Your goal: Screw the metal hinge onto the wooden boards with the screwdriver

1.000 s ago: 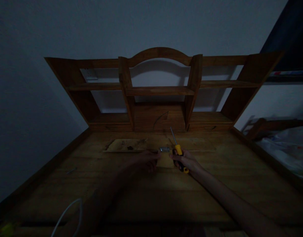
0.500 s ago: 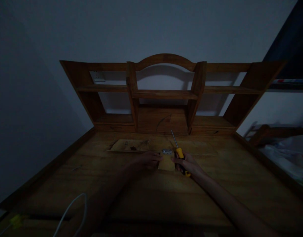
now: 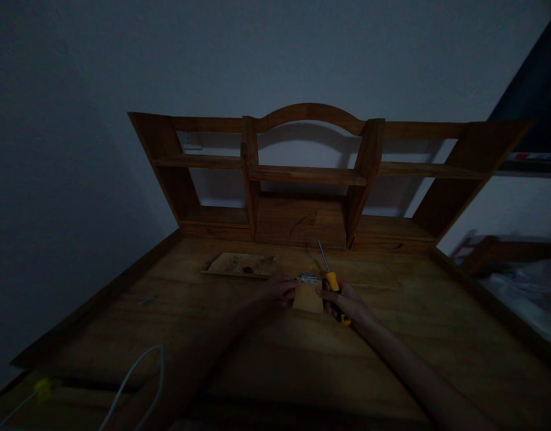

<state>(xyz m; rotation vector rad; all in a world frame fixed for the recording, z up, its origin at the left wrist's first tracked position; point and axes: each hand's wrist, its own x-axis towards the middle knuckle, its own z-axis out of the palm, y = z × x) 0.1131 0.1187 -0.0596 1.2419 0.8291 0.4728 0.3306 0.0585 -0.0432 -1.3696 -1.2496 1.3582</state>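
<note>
Between my hands, low over the desk, is a small pale wooden block [image 3: 308, 298] with a shiny metal hinge-like fitting [image 3: 309, 278] at its far edge. My left hand [image 3: 280, 290] is closed on the block's left side, fingertips by the fitting. My right hand [image 3: 347, 300] is wrapped round a yellow-and-black screwdriver [image 3: 332, 281], its shaft pointing up and away. The right thumb presses against the block's right edge. The screwdriver's tip touches nothing. Dim light hides the fitting's details and some fingers.
A broken-edged wooden strip [image 3: 239, 264] lies behind my left hand. A small thin metal piece [image 3: 148, 300] rests on the desk [image 3: 266, 371] at left. A white cable [image 3: 136, 362] loops at lower left, near a yellow object [image 3: 42, 389]. Behind stands a wooden shelf unit [image 3: 307, 173].
The whole view has shifted, so everything sits slightly further right. Both hands keep their hold on the block and screwdriver, with hardly any other change.
</note>
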